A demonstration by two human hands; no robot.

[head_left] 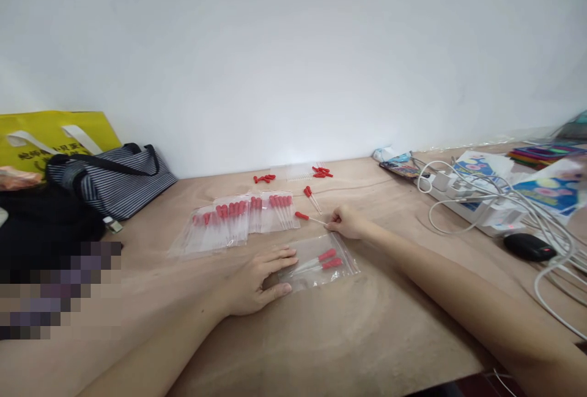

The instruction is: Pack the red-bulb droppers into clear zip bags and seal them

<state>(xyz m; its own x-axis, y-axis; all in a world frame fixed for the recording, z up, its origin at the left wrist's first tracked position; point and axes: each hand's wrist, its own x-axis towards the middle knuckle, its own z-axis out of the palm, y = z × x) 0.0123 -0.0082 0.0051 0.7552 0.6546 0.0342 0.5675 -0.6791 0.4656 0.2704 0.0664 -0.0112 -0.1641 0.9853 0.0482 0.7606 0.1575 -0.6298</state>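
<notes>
Bare forearms (pixel 169 336) reach in from the bottom corners. The left hand (pixel 257 278), fingers spread, lies across the bag (pixel 312 247) just below centre, seemingly steadying it; the right hand (pixel 347 223) pinches a dropper (pixel 302 216) by its thin tip, mid-frame. Filled bags (pixel 232 235) overlap left of centre, perhaps saving counter (pixel 389 323) space.

A clear bag (pixel 308 246) lies flat, two red-bulbed droppers (pixel 328 255) inside, another dropper (pixel 303 216) slanting just behind it.
</notes>
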